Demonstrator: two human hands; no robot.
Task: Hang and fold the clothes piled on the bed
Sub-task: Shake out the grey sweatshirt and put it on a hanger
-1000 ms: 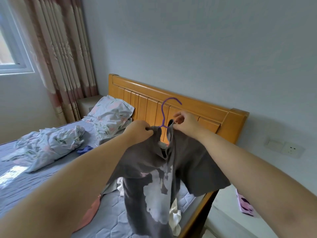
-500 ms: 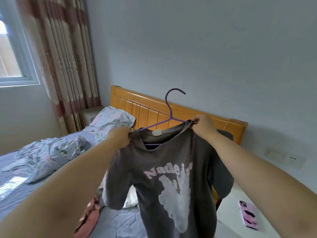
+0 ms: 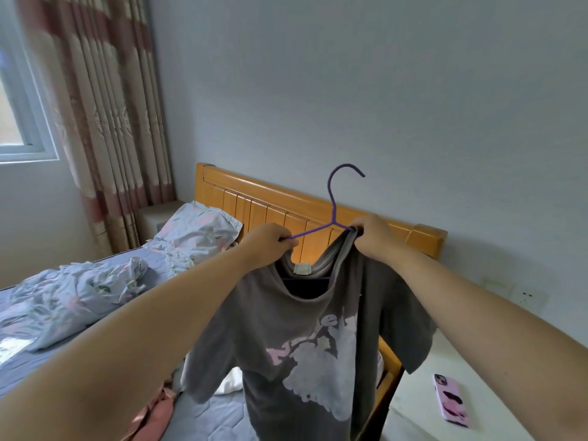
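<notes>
A grey T-shirt (image 3: 305, 345) with a pale pink-and-white print hangs in front of me on a purple wire hanger (image 3: 332, 198), hook upward. My left hand (image 3: 270, 241) grips the hanger's left arm together with the shirt's left shoulder. My right hand (image 3: 374, 238) pinches the shirt's collar and the hanger's right arm. The neckline sags low, showing a white label. Below the shirt, pink (image 3: 156, 409) and white (image 3: 229, 381) garments lie on the bed (image 3: 206, 418).
A wooden headboard (image 3: 254, 202) stands behind the shirt. A floral pillow (image 3: 200, 227) and crumpled quilt (image 3: 70, 300) lie on the bed's left. A phone (image 3: 451, 399) in a pink case rests on a white surface at right. Curtains (image 3: 105, 106) hang at left.
The shirt has been raised and spread onto the hanger. My left hand shifted from the shirt's shoulder onto the hanger's arm, and the collar now sags lower.
</notes>
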